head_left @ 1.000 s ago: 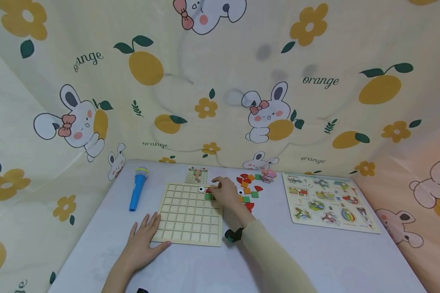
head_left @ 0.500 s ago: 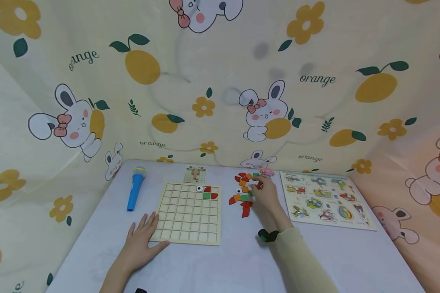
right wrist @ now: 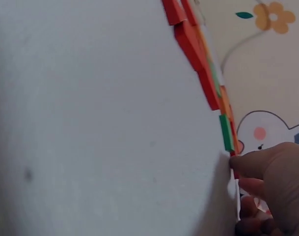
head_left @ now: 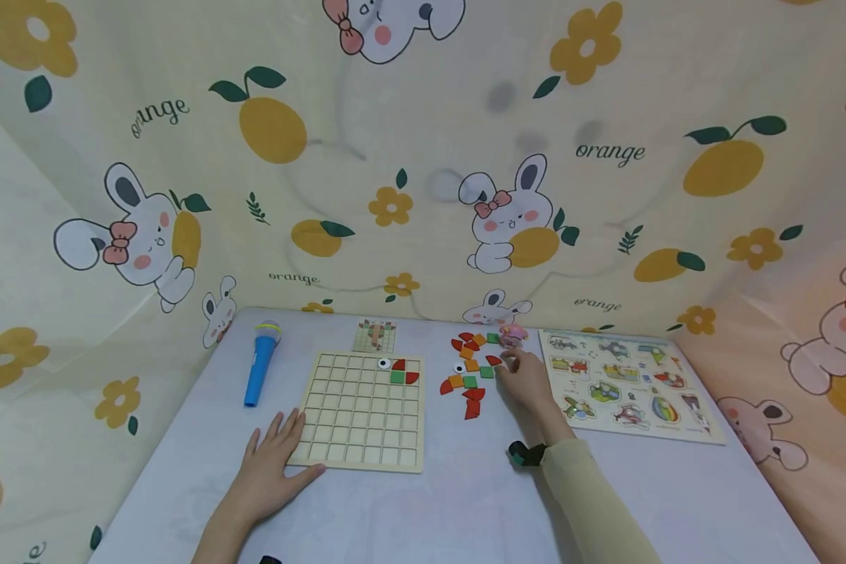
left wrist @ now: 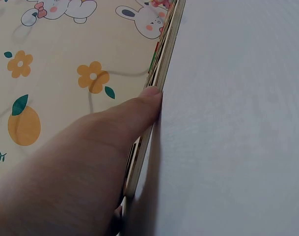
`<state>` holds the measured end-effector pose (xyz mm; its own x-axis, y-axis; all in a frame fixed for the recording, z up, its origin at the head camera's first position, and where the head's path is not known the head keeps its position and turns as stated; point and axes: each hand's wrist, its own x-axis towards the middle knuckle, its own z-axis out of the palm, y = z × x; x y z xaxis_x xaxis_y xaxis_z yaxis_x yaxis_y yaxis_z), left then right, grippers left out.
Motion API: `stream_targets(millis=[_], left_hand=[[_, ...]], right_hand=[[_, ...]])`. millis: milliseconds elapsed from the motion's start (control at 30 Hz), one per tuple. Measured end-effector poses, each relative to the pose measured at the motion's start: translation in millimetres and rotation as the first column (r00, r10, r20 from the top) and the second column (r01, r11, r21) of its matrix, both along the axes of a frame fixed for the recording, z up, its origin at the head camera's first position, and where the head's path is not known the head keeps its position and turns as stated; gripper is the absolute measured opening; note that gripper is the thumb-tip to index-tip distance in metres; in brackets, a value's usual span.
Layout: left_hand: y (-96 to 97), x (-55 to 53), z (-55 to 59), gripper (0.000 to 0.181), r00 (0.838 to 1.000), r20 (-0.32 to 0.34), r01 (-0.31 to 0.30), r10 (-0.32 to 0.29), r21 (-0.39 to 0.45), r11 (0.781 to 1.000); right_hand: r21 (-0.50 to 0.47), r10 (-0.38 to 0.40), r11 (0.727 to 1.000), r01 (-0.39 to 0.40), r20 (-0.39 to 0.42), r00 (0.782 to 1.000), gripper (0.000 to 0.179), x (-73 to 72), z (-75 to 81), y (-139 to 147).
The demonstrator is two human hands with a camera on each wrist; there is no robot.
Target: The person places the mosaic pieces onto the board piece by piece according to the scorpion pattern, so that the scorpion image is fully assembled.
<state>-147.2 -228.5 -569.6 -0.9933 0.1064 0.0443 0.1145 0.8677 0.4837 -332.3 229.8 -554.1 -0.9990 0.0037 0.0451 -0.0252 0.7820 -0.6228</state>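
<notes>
A pale wooden grid board (head_left: 356, 423) lies mid-table. In its upper right part sit a round white eye piece (head_left: 384, 363), a green square (head_left: 398, 377) and two red quarter-circle pieces. My left hand (head_left: 268, 474) rests at the board's lower left, fingers spread along its edge and thumb (left wrist: 151, 93) against the near side. My right hand (head_left: 529, 384) is at the loose pieces, fingertips beside a red quarter-circle piece (head_left: 493, 361). In the right wrist view the thumb (right wrist: 250, 162) meets this red piece; whether it is pinched is hidden.
Several loose orange, green and red pieces (head_left: 470, 382) lie right of the board. Behind the board is a small pattern card (head_left: 376, 335). A blue toy microphone (head_left: 259, 368) lies left, a picture puzzle board (head_left: 630, 388) right. A small pink figure (head_left: 513, 335) stands at the back.
My right hand has left the grid board and moved right to the loose pieces. A red quarter-circle now shows in the board beside the green square. The left hand stays put.
</notes>
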Motion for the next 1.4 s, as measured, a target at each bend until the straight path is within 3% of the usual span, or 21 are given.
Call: stream_targets(millis=[233,567,767,1000,1200,1400], left_hand=[[0.7,-0.8,-0.9,0.103,1.0,-0.014,0.005,-0.004,0.017,1.0],[0.5,1.0,3.7,0.104,1.0,0.011,-0.001,0.001,0.0,1.0],[0.9,0.6,3.9,0.104,1.0,0.021,-0.002,0.002,-0.007,1.0],[0.6,0.4,0.0,0.104,1.0,-0.001,0.003,-0.003,0.007,1.0],[0.3,-0.7,-0.6,0.104,1.0,-0.002,-0.001,0.001,0.013,1.0],[-0.2,-0.6,-1.7,0.104,1.0,-0.004,-0.003,0.003,0.012,1.0]], right_hand=[[0.005,-0.079,0.997,0.079,-0.008,0.997,0.037,-2.9,-3.2,-6.8],[0.029,-0.076,0.997,0.076,0.006,0.997,0.038,-7.2,-5.6,-10.8],[0.029,-0.116,0.993,0.116,-0.004,0.993,0.038,-9.8,-5.9,-16.3],[0.01,-0.037,0.999,0.037,-0.048,0.998,0.033,-4.3,-8.1,-13.0],[-0.058,-0.04,0.998,0.037,-0.054,0.998,0.034,1.1,-5.0,-8.6],[-0.023,-0.007,1.0,0.006,-0.037,0.999,0.031,0.0,-2.6,-7.8]])
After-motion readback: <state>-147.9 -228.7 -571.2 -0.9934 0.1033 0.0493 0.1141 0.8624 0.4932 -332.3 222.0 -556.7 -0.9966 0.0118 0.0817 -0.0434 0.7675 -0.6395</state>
